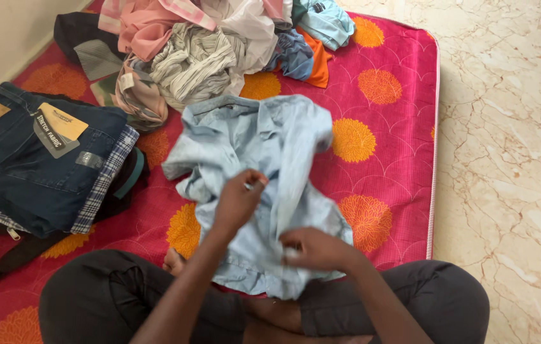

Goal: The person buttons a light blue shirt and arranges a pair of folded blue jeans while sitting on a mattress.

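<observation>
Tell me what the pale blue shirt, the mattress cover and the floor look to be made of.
Pale blue shirt: likely thin washed denim or chambray; soft, matte, crumpled. Mattress cover: woven printed fabric, pink with orange flowers, faint sheen. Floor: polished marble or marble-look tile; veined, glossy.

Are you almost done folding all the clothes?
Not yet. A folded stack with jeans on top sits at the left. The left hand and right hand both grip a pale blue shirt, still crumpled. A big unfolded pile waits behind it.
</observation>
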